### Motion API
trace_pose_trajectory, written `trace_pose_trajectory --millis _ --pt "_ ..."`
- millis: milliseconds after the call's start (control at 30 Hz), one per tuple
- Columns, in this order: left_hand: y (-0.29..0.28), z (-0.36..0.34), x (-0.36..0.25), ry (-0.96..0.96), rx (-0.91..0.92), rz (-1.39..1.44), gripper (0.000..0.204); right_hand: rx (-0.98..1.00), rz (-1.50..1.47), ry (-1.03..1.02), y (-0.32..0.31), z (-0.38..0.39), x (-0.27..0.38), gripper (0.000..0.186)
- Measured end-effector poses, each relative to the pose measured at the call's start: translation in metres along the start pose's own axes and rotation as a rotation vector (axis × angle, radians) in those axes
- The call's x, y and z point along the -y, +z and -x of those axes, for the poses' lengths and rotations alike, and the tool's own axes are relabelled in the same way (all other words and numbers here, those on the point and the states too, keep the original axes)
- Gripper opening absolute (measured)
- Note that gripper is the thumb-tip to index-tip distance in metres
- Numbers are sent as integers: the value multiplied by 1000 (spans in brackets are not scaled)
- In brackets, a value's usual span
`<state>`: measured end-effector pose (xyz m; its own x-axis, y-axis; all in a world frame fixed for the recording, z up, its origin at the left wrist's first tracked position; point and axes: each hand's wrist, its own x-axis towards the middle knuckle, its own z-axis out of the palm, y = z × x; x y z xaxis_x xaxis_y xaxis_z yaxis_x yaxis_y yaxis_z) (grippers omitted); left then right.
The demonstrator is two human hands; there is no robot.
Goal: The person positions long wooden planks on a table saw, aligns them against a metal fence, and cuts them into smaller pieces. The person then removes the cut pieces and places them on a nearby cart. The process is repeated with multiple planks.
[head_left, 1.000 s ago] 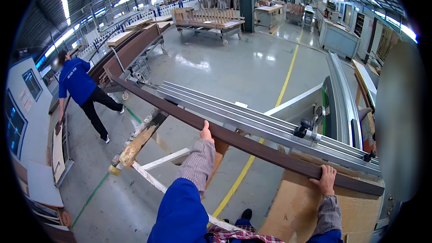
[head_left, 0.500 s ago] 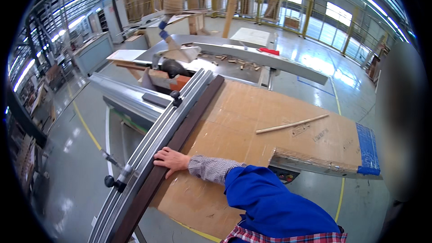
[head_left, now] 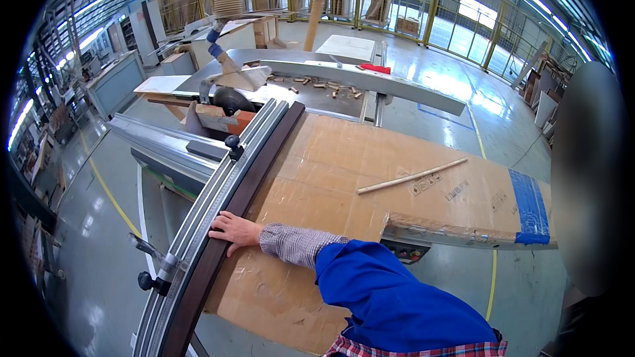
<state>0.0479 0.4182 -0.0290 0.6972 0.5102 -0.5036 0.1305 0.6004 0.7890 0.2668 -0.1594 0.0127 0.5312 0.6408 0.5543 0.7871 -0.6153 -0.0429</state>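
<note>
My right hand [head_left: 236,231] reaches in from the lower right and grips a long dark brown wooden board [head_left: 206,271]. Its fingers lie over the top and the thumb is on the cardboard side. Along its left side the board runs against a grey aluminium fence [head_left: 207,215]. The board's far end points toward a table saw, where a dark round part [head_left: 231,101] sits beneath a dust hood [head_left: 245,78]. Brown cardboard [head_left: 317,165] covers the surface under my forearm. My left hand is out of view.
A thin wooden strip [head_left: 413,176] lies across the cardboard, whose right end has blue tape [head_left: 529,208]. Black knobs [head_left: 233,143] stick up from the fence. Several offcuts [head_left: 331,87] and a red piece [head_left: 374,68] are at the saw. A control panel [head_left: 406,251] shows below the cardboard.
The whole view has shifted, so the saw and fence appear a little farther left. My right hand keeps its place on the board, with no clear movement along the fence.
</note>
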Motion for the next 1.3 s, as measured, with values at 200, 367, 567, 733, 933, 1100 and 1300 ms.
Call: trace_pose_trajectory --millis 200,367,567,733,933,1100,1300 --pt "-7 -1 -1 -8 12 -14 63 -83 -80 60 11 6 9 70" --pt "-15 -4 0 -6 31 -36 65 -89 -137 123 15 14 5 68" --pt "-61 -16 -1 25 69 -50 68 -121 -171 151 16 12 2 68" --pt "-3 35 -23 -374 107 -104 61 -128 -131 167 7 24 -3 69" --pt "-66 -6 -12 -106 135 -59 64 -170 -172 161 17 11 12 68" --pt "-6 48 -43 -163 -132 -619 60 -136 -162 215 9 21 13 65" --pt "50 77 -33 340 -31 -985 48 -165 -183 238 3 21 15 60"
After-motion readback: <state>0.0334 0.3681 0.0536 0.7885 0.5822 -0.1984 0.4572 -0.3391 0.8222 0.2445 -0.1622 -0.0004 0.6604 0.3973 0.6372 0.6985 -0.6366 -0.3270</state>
